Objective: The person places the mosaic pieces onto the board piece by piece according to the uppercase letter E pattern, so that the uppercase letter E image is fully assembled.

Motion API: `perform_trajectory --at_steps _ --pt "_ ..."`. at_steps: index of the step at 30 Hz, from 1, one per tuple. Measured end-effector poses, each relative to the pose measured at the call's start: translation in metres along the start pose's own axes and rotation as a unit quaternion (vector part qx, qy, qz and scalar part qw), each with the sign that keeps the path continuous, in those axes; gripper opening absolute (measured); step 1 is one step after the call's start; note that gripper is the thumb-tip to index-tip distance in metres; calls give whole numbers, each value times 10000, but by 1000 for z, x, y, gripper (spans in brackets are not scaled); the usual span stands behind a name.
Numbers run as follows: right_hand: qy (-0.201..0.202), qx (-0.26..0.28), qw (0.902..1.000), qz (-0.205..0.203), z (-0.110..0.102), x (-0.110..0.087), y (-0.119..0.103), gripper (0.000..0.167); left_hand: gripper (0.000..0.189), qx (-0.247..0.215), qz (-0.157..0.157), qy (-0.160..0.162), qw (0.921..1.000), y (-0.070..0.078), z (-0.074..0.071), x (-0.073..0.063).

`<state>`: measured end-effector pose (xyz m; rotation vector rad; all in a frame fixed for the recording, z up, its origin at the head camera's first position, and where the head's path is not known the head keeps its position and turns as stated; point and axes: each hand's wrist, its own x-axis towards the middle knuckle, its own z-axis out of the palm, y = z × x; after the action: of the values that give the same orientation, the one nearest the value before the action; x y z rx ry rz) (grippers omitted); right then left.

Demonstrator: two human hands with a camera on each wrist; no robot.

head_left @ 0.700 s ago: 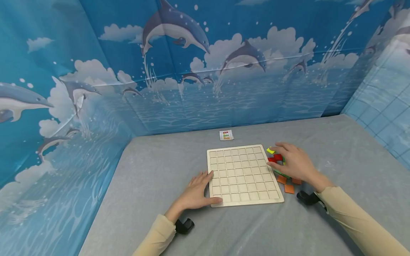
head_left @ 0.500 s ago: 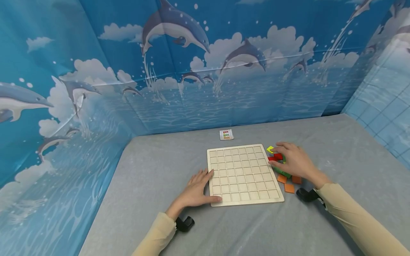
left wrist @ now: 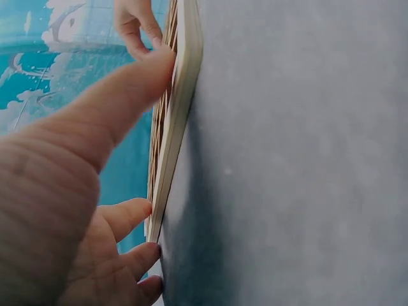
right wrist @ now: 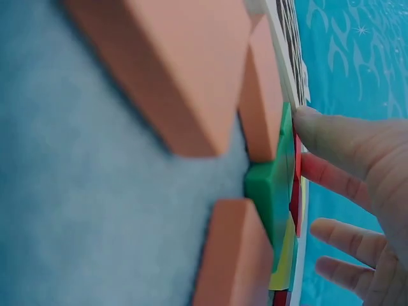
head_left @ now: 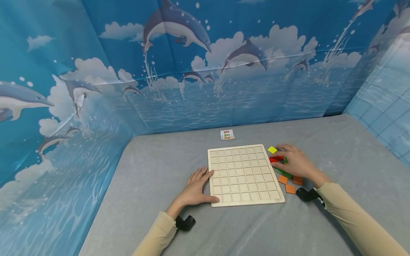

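Observation:
A pale wooden grid board lies flat on the grey table. My left hand rests at its left edge with fingers spread. The left thumb touches the near-left corner, and the fingertips touch the side, as the left wrist view shows. To the right of the board, my right hand reaches over a group of coloured tiles. Its thumb and index finger pinch a red tile at the board's edge, while the other fingers stay apart. A yellow tile lies just beyond the index finger. The hand partly covers the tiles beneath it.
Orange tiles and green tiles lie right of the board, near the right wrist. A small card with a coloured grid pattern lies behind the board. A dolphin-printed curtain rises at the table's back edge.
The right index finger has moved from the yellow tile toward the thumb, onto the red tile, leaving the yellow tile uncovered. The left hand stays at the board's edge.

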<state>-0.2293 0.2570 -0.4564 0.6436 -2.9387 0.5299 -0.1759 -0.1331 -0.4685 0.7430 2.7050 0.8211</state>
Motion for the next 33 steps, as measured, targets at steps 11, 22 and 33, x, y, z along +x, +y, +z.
perform_trajectory --at_steps 11,22,33 --pt "141 667 9977 1 6 1 8 27 96 4 125 119 9999 -6 4 0" --pt "479 1102 9923 315 8 3 6 15 94 -173 250 259 9992 -8 5 -3" --pt "106 1931 9787 695 8 2 7 14 90 -124 321 323 9989 -8 7 -4"
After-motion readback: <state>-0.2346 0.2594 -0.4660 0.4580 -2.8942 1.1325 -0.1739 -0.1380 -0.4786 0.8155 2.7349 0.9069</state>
